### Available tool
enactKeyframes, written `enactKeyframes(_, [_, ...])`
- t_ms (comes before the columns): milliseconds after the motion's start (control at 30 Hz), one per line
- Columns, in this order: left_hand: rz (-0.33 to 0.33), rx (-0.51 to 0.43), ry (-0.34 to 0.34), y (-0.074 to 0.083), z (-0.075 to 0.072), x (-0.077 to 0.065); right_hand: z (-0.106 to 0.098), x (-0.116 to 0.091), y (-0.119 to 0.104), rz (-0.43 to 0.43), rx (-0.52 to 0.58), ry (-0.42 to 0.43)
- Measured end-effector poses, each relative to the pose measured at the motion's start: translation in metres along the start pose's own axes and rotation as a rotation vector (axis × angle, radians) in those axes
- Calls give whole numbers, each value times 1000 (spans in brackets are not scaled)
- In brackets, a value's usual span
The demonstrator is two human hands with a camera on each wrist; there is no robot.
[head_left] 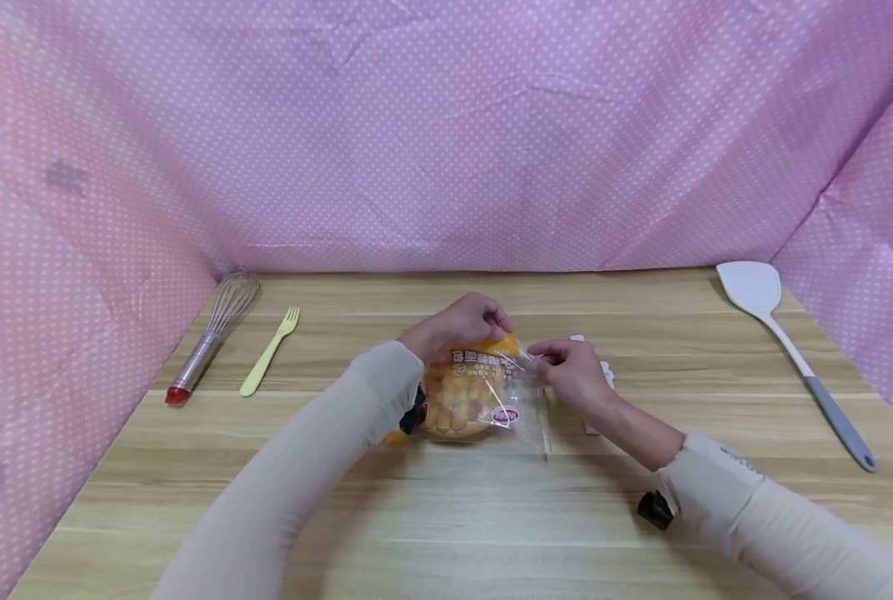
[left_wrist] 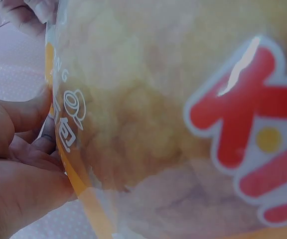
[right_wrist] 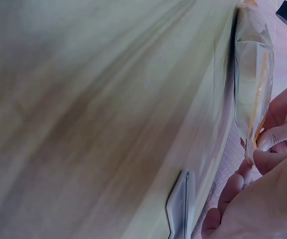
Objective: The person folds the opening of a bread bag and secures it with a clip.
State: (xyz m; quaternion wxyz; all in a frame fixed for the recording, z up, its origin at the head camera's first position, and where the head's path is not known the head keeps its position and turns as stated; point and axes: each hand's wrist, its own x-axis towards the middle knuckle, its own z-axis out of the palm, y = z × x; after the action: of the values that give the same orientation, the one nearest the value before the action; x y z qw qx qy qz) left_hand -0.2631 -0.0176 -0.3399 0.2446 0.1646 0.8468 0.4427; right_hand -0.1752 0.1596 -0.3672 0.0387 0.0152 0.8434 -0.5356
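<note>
A clear plastic bag of bread (head_left: 461, 404), with orange edges and white and red print, lies on the table's middle. My left hand (head_left: 465, 321) pinches its far edge between thumb and fingers. At the far right corner of the bag, my right hand (head_left: 574, 371) pinches the clear plastic. Golden bread (left_wrist: 128, 119) shows through the film in the left wrist view, behind a large red printed character. From the right wrist view the bag (right_wrist: 253, 74) appears edge-on, both hands meeting close together at its corner. Whether the plastic is torn there cannot be seen.
A pale flat object (head_left: 607, 374) lies partly hidden beneath my right hand. Left on the wooden table (head_left: 446, 542) are a whisk (head_left: 222, 321) with a red end and a yellow fork (head_left: 270, 352). A white spatula (head_left: 784, 342) lies far right. Pink dotted cloth (head_left: 446, 142) surrounds the table.
</note>
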Motion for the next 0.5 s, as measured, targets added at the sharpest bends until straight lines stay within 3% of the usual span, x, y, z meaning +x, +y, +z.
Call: enactKeyframes(500, [49,139,24,2,-1,-2,3,-1,-1,-39,-151,29])
